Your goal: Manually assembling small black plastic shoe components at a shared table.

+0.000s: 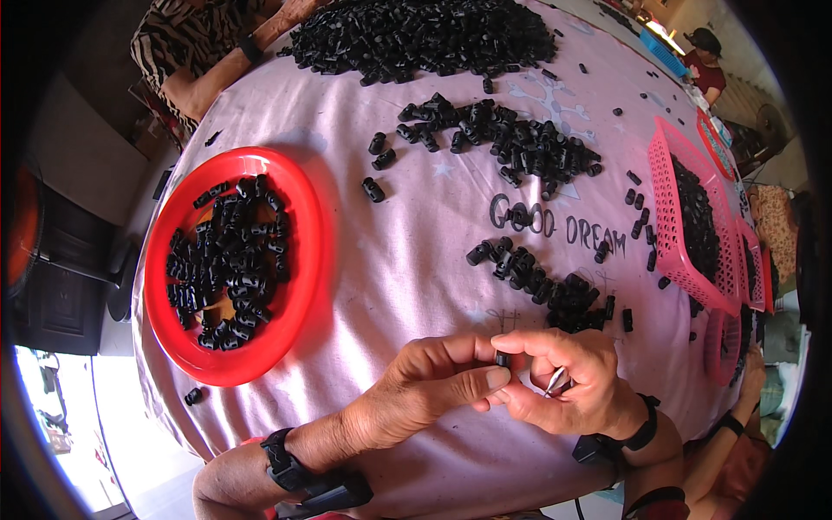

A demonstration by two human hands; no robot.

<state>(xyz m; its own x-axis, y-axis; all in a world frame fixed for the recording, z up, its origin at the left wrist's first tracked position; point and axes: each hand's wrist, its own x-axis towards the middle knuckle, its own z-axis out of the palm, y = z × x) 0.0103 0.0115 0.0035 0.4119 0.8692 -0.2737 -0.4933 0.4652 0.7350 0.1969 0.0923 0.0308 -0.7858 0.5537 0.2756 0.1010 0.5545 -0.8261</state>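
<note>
My left hand (433, 377) is closed, pinching a small black plastic cylinder (502, 358) between thumb and fingertips. My right hand (576, 381) meets it there, its thumb and index finger touching the same piece. A slim, pointed metal tool (557, 382) is tucked in the curled fingers of my right hand; most of its length is hidden. Just beyond my hands lies a cluster of similar black plastic pieces (542, 282). To the left, a red plate (299, 299) holds many more, with one loose piece (193, 396) beside its rim.
A large black heap (425, 35) covers the far side of the cloth-covered table (381, 260), and another cluster (529, 143) lies nearer. Pink baskets (672, 217) of pieces stand at right. One person (204, 69) sits far left, another (706, 65) far right; another's arm (719, 451) shows near right.
</note>
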